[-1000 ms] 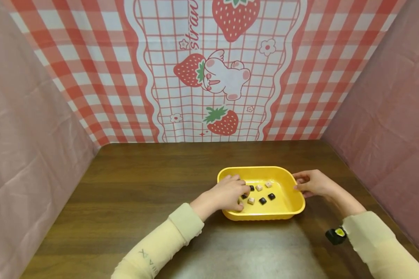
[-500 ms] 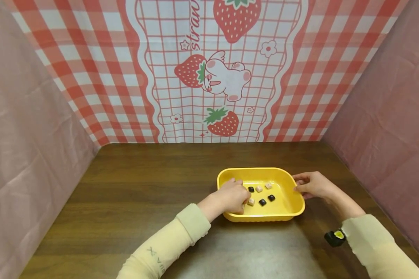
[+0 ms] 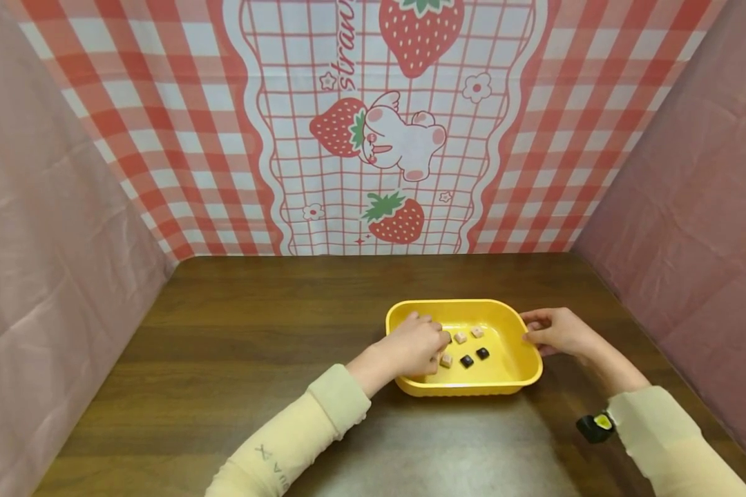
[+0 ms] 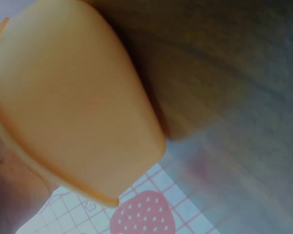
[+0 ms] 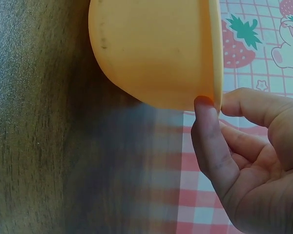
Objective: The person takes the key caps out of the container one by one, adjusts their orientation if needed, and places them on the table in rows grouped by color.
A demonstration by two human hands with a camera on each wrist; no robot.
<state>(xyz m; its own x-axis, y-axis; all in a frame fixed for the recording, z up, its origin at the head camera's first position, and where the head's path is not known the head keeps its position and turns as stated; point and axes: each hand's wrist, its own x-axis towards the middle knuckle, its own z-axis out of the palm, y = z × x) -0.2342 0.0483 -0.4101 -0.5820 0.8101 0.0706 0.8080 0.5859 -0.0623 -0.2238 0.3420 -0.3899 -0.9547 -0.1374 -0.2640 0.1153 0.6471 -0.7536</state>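
A shallow yellow plastic tray point(image 3: 503, 345) with rounded corners stands on the table, several small black and cream cubes spread over its floor. My left hand point(image 3: 413, 345) reaches into its left part, fingers bent down among the cubes. Its fingertips are hidden, and I cannot tell whether they pinch a cube. Just right of these fingers are a cream cube point(image 3: 446, 360) and a black cube point(image 3: 467, 361). My right hand point(image 3: 559, 331) pinches the right-end rim between thumb and fingers, as the right wrist view shows closely. The left wrist view shows the tray's outer wall point(image 4: 78, 97).
The dark wooden table point(image 3: 273, 310) ends at a red-and-white checked cloth point(image 3: 211, 138) with strawberry prints. Pink cloth walls point(image 3: 56, 207) close in both sides. A small black device point(image 3: 595, 428) is at the right sleeve cuff.
My left hand moved down and right into the tray, its fingers drawing together, then lifted and shifted slightly back left. The right hand has kept its pinch on the rim.
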